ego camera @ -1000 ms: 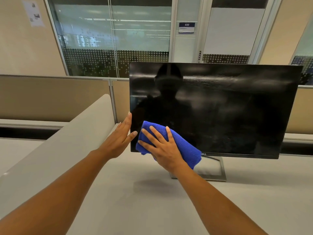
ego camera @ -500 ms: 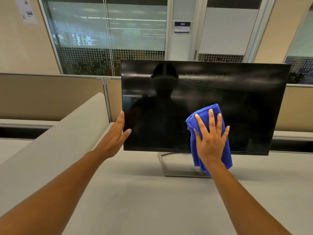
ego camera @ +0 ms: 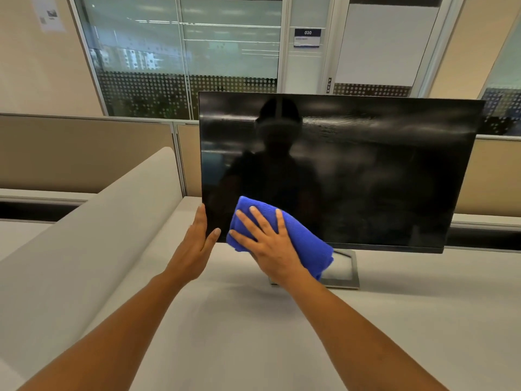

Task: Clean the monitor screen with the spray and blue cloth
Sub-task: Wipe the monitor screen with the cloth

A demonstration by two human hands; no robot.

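A black monitor [ego camera: 366,170] stands on a grey desk, its dark screen streaked with wipe marks near the top. My right hand [ego camera: 270,246] lies flat with spread fingers on a folded blue cloth [ego camera: 304,238], pressing it against the screen's lower left corner. My left hand [ego camera: 197,246] rests against the monitor's left edge near the bottom, thumb on the front bezel, steadying it. No spray bottle is in view.
The monitor's silver stand [ego camera: 342,273] sits on the desk [ego camera: 282,334] behind my right wrist. A grey curved divider [ego camera: 93,221] runs along the left. Beige partition panels [ego camera: 84,153] and glass walls stand behind the monitor.
My right hand has swept the blue cloth from the screen's lower middle back to the lower left corner. My left hand stays on the left edge.
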